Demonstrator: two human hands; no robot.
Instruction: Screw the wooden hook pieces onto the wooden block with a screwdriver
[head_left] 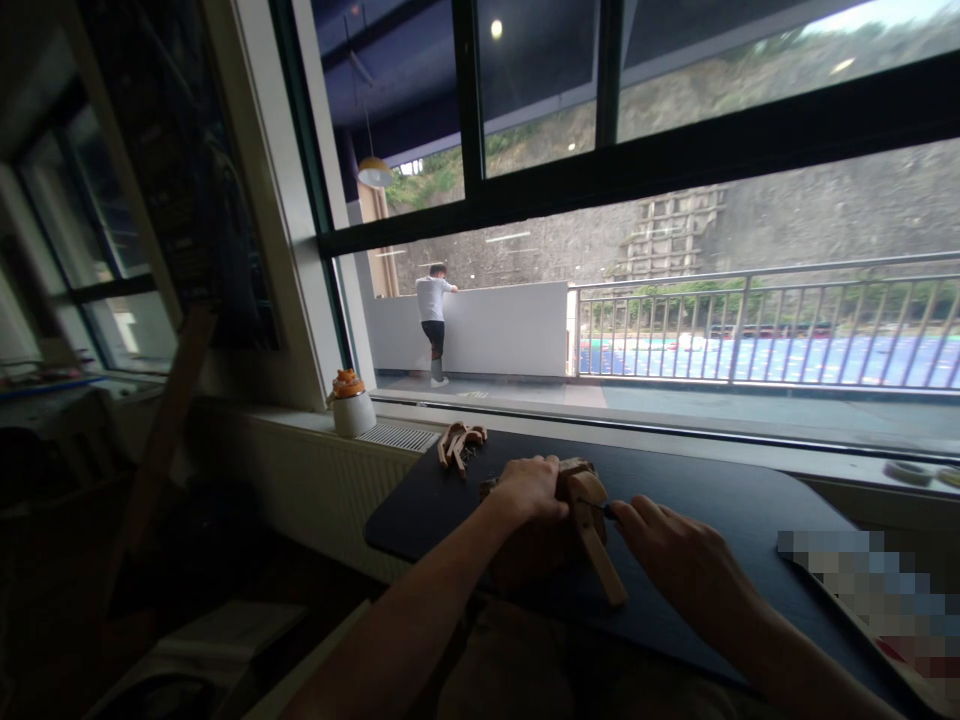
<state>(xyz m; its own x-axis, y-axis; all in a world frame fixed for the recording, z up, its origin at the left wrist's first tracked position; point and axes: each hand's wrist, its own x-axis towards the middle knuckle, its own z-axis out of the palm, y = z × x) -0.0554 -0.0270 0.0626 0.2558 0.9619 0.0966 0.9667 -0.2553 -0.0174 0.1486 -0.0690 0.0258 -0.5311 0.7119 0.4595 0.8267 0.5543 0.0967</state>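
Pinching a small tool (606, 510) in the right hand (671, 535), with thumb and forefinger pressed together on its dark end. Clasping a block (576, 466) from above with the left hand (529, 490), with bent fingers toward its far side and thumb on the near one. Too shaded under that palm to tell how much of the block is wrapped.

Look between the hands for the leg (601, 555), set against the block's 3 o'clock end, over the table (697, 480). Curved at the top, then straight, with its long axis running from about 11 o'clock down to 5. From the right fingertips, find it just beside, toward 9 o'clock; from the left thumb, just as close, toward 3. Hence no clear choice of nearer hand. Aimed with the tool toward 9 or 10 o'clock, so across the leg's axis, just under the curve. Too dark to tell whether touching at the tip, or whether joined between leg and block.

Farther off, at 10 o'clock on the table, note loose curved pieces (454, 448) with tiny bits (469, 460) beside them. Beyond those, also toward 10, see a pot (352, 412) near the window (472, 120).
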